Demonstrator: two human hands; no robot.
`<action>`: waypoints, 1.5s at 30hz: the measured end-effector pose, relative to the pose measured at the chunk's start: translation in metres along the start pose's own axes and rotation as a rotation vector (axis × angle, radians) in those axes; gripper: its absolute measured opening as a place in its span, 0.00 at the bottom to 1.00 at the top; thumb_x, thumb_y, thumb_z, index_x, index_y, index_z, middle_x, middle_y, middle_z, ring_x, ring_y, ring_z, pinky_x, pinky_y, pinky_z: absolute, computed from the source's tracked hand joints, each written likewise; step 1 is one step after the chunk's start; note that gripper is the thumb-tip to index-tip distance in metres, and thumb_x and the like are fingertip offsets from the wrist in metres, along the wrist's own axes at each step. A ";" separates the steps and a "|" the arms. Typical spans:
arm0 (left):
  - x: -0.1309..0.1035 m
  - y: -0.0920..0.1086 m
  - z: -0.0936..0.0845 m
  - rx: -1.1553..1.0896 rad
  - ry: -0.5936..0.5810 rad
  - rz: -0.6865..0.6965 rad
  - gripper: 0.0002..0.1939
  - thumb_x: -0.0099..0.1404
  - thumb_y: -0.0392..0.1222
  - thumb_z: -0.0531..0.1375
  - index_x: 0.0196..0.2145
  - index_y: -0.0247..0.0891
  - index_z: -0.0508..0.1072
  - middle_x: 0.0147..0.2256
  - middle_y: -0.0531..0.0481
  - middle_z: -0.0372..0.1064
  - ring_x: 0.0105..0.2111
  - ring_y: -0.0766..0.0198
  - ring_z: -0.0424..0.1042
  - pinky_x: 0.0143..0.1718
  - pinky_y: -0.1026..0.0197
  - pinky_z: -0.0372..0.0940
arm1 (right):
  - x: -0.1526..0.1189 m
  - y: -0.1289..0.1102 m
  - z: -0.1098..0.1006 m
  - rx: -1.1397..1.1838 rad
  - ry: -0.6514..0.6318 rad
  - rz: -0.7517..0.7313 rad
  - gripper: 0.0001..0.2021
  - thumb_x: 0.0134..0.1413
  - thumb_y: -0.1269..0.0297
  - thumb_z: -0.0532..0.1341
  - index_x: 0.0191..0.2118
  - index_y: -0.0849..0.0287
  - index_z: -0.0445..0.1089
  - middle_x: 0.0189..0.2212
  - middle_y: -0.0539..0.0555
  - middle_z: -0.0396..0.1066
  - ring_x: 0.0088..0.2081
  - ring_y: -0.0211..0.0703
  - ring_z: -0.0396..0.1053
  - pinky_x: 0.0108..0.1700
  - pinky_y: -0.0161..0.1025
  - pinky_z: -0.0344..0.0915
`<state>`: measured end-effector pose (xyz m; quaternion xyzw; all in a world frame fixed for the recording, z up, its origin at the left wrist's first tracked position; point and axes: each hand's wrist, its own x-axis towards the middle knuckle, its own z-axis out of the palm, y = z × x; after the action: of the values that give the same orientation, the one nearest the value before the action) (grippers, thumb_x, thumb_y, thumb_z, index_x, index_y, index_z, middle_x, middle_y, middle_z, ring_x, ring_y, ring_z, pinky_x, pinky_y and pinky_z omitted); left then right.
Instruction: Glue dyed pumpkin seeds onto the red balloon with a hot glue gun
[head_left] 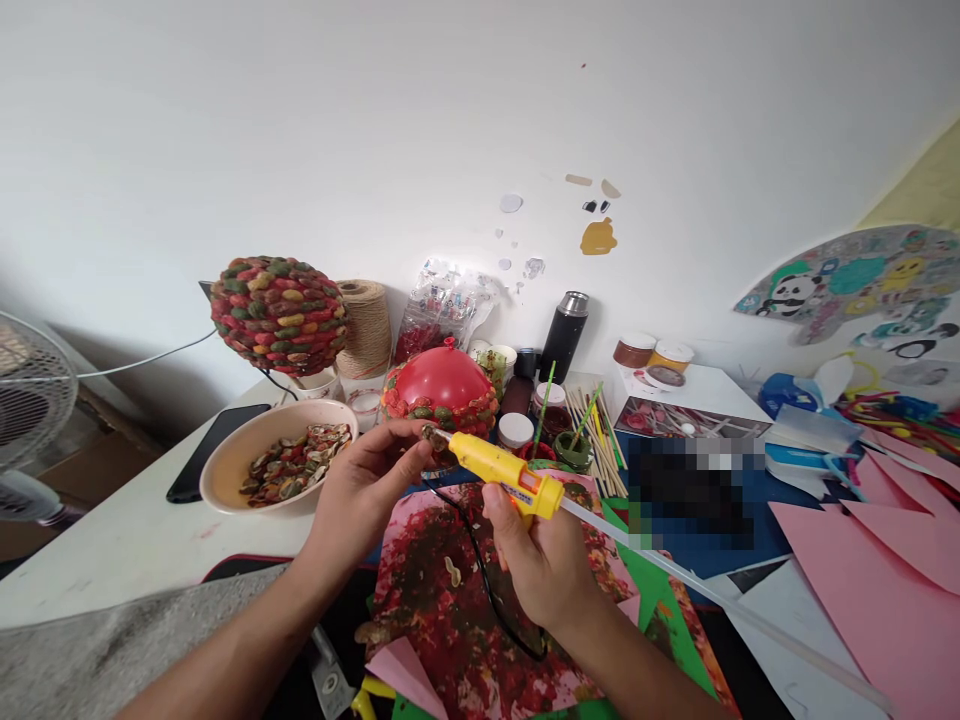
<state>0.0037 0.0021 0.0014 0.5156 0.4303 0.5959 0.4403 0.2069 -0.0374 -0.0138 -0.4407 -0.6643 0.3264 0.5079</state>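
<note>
Our left hand (375,475) pinches a peanut shell (433,438); our right hand (544,560) clasps the yellow glue gun (491,465).

Our left hand (382,480) pinches a small brown shell (433,437) against the nozzle of the yellow glue gun (502,470) in our right hand (544,560). Beyond our hands sits a red balloon (442,378) ringed with painted shells; left of it, a beige bowl (232,478) of shells stands on the white tabletop (97,560).
</note>
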 end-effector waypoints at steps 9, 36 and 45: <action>0.000 0.002 0.000 0.048 0.034 0.010 0.23 0.60 0.61 0.78 0.41 0.39 0.85 0.36 0.45 0.85 0.34 0.55 0.82 0.36 0.58 0.78 | 0.000 -0.003 0.001 -0.028 0.011 -0.001 0.31 0.79 0.35 0.53 0.28 0.51 0.69 0.15 0.46 0.59 0.18 0.42 0.62 0.22 0.38 0.63; 0.000 -0.004 -0.006 0.025 0.077 0.013 0.22 0.59 0.59 0.79 0.41 0.40 0.86 0.36 0.47 0.83 0.33 0.58 0.78 0.35 0.61 0.75 | 0.000 0.001 0.001 -0.020 0.008 0.002 0.30 0.79 0.37 0.54 0.26 0.50 0.63 0.16 0.45 0.58 0.20 0.41 0.62 0.24 0.38 0.63; -0.001 -0.005 -0.007 0.042 0.079 0.027 0.21 0.61 0.58 0.78 0.42 0.40 0.86 0.37 0.47 0.82 0.34 0.58 0.78 0.36 0.61 0.76 | 0.000 0.000 0.001 -0.021 0.009 -0.001 0.28 0.79 0.40 0.55 0.26 0.51 0.63 0.17 0.46 0.59 0.20 0.41 0.62 0.25 0.39 0.65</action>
<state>-0.0032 0.0019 -0.0043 0.5067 0.4526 0.6126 0.4039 0.2060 -0.0372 -0.0136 -0.4472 -0.6656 0.3170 0.5064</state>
